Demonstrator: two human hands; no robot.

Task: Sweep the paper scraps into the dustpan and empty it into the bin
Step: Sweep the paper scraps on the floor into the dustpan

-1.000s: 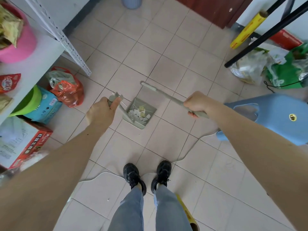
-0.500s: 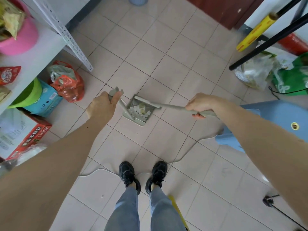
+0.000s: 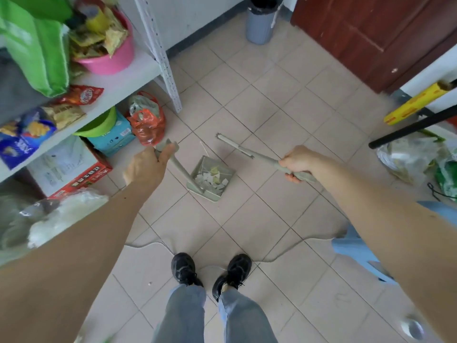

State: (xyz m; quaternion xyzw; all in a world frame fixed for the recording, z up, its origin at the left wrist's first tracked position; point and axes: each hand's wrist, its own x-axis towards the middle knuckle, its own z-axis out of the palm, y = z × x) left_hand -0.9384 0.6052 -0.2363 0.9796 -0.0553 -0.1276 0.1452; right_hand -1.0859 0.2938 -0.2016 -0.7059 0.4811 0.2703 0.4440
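Note:
A pale green dustpan (image 3: 223,186) rests on the tiled floor ahead of my feet, with several paper scraps (image 3: 210,178) inside it. My left hand (image 3: 146,167) is shut on the top of the dustpan's long handle (image 3: 180,169). My right hand (image 3: 298,162) grips the pale green broom (image 3: 237,146), whose head points up and left, lifted away from the pan. A grey bin (image 3: 261,23) with a black liner stands by the far wall, next to the brown door.
A white shelf (image 3: 123,95) with a pink tub, snack bags and boxes lines the left. An orange bag (image 3: 148,122) lies by the shelf leg. A blue stool (image 3: 353,246) is at right, bags and a black pole behind it. A white cable (image 3: 158,243) crosses the floor by my shoes.
The broom head has swung off the dustpan's mouth, up and to the right. The view has tilted up, bringing the grey bin and more of the shelf into sight.

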